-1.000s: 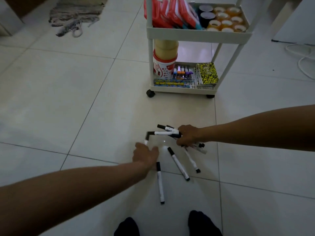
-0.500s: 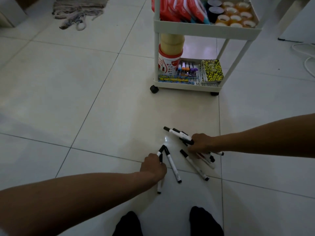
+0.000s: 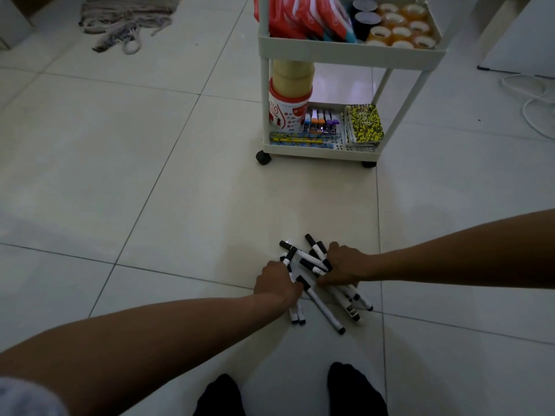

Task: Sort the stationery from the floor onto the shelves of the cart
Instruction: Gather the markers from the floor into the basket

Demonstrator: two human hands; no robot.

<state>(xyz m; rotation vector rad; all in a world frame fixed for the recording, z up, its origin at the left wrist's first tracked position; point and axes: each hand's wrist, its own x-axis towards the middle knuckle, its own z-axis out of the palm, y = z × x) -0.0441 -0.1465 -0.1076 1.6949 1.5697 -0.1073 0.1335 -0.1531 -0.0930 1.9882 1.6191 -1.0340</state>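
Several white markers with black caps [image 3: 322, 309] lie bunched on the tiled floor in front of my feet. My left hand [image 3: 277, 283] grips two or three of them on the left side of the bunch, their ends sticking out below my wrist. My right hand [image 3: 345, 267] curls round several more on the right side, caps poking out past my fingers. One marker lies loose between the two hands. The white cart [image 3: 351, 51] stands beyond, its upper shelf holding red packets and tape rolls, its bottom shelf pens, a tub and a yellow notebook.
A grey rag [image 3: 129, 22] lies on the floor at the far left. White cables [image 3: 528, 100] curl on the floor to the right of the cart. My two dark-socked feet [image 3: 288, 394] stand just behind the markers. Bare tiles stretch to the left.
Both hands have drawn together, raking the scattered markers into one tight bunch. The view has moved closer to the cart.
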